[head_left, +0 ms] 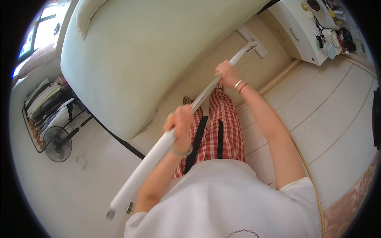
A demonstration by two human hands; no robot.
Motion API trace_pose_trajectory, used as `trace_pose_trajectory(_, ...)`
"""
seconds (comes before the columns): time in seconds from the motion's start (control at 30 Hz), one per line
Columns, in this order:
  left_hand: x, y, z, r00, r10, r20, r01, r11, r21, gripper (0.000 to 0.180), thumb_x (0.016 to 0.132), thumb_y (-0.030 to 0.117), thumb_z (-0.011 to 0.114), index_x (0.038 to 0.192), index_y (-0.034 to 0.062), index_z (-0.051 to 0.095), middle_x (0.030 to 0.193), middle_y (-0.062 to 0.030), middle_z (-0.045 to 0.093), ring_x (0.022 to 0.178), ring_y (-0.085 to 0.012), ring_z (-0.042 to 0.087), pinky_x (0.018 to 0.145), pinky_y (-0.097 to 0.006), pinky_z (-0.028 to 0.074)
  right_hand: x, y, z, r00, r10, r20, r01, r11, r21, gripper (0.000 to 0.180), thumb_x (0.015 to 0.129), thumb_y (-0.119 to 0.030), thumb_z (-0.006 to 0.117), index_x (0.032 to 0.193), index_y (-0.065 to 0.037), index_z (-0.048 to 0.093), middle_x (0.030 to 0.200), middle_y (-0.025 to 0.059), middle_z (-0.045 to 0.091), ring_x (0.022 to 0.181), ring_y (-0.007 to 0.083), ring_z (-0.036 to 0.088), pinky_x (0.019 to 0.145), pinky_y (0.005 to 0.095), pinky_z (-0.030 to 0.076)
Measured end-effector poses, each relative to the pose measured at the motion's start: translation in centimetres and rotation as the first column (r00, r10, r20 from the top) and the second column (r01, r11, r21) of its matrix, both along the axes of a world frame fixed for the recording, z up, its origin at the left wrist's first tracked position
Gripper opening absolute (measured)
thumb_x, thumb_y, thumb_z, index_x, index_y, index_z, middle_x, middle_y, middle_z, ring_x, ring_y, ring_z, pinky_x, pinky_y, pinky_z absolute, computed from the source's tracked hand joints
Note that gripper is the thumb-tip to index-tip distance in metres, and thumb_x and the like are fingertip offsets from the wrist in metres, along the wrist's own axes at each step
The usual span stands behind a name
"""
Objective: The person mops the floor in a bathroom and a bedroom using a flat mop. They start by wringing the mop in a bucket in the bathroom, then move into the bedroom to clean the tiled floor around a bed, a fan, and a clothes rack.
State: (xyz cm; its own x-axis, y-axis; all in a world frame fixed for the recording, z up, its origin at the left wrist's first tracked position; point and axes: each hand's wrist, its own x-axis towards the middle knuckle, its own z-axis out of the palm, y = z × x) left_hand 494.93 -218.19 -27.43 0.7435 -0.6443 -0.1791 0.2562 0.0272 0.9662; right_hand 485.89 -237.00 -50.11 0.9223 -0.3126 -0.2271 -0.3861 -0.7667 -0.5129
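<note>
Mop [186, 115] gripped by both hands; head seemingly floorward.

**Around the room**

A large cream bed [151, 55] fills the upper middle, with a pillow [89, 14] at its top left corner. At left, a rack of hanging clothes [47, 103] stands beside a round floor fan [57, 143]. A window [37, 33] shows bright at upper left. At upper right, a white cabinet [301, 33] carries small cluttered items. The pale tiled floor [337, 119] meets a patterned rug [353, 202] at lower right.
</note>
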Motion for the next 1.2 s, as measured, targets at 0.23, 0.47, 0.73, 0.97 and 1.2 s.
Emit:
trace_pose_trajectory(0.23, -1.3, -3.6, 0.1, 0.997, -0.074, -0.021, 0.077, 0.957, 0.279, 0.029, 0.095, 0.000, 0.048, 0.069, 0.0049, 0.039, 0.063, -0.0022, 0.046, 0.061, -0.0115, 0.043, 0.073, -0.031, 0.046, -2.4, -4.8, -2.9, 0.995, -0.065, 0.072, 0.063, 0.997, 0.035, 0.005, 0.065, -0.016, 0.070, 0.064, -0.012, 0.067, 0.072, 0.0077, 0.064, 0.076, 0.0336, 0.060, 0.065, 0.0425, 0.053)
trace_pose_trajectory(0.47, 0.4, 10.5, 8.0, 0.980, -0.091, 0.175, 0.034, 0.952, 0.305, 0.033, 0.100, 0.012, 0.039, 0.068, 0.0116, 0.032, 0.059, -0.0012, 0.039, 0.060, -0.0117, 0.039, 0.084, -0.038, 0.042, 2.1, 12.8, 7.6, 0.985, -0.081, 0.154, 0.032, 0.955, 0.294, 0.009, 0.068, -0.021, 0.068, 0.064, -0.013, 0.065, 0.073, 0.0052, 0.064, 0.086, 0.0268, 0.060, 0.062, 0.0417, 0.052)
trace_pose_trajectory(0.73, -1.1, 0.5, 2.3, 0.997, 0.027, -0.075, -0.021, 0.996, 0.081, 0.030, 0.096, 0.007, 0.049, 0.070, 0.0099, 0.036, 0.061, 0.0006, 0.034, 0.061, -0.0152, 0.034, 0.072, -0.036, 0.041, -0.8, 1.4, 0.9, 0.985, 0.007, 0.172, -0.014, 0.999, 0.040, 0.011, 0.065, -0.018, 0.071, 0.064, -0.014, 0.061, 0.076, 0.0064, 0.062, 0.080, 0.0289, 0.058, 0.069, 0.0385, 0.051)
trace_pose_trajectory(0.97, -0.1, -1.4, -2.1, 0.999, -0.027, 0.036, 0.025, 0.998, 0.055, 0.027, 0.099, 0.008, 0.047, 0.074, 0.0082, 0.037, 0.070, -0.0017, 0.047, 0.068, -0.0133, 0.045, 0.095, -0.044, 0.043, -1.0, -3.3, -2.5, 0.999, 0.039, 0.011, -0.040, 0.998, 0.043, 0.013, 0.073, -0.024, 0.073, 0.076, -0.014, 0.065, 0.084, 0.0015, 0.065, 0.090, 0.0258, 0.058, 0.070, 0.0380, 0.054)
trace_pose_trajectory(1.2, -0.9, 12.8, 9.5, 0.957, 0.265, 0.121, -0.291, 0.866, 0.407, 0.032, 0.103, 0.020, 0.037, 0.072, 0.0124, 0.032, 0.064, 0.0003, 0.037, 0.065, -0.0126, 0.039, 0.096, -0.042, 0.039, 5.2, 13.7, 8.3, 0.894, 0.410, -0.182, -0.318, 0.865, 0.388, 0.016, 0.078, -0.023, 0.062, 0.087, -0.016, 0.073, 0.092, 0.0039, 0.069, 0.102, 0.0234, 0.058, 0.075, 0.0475, 0.053)
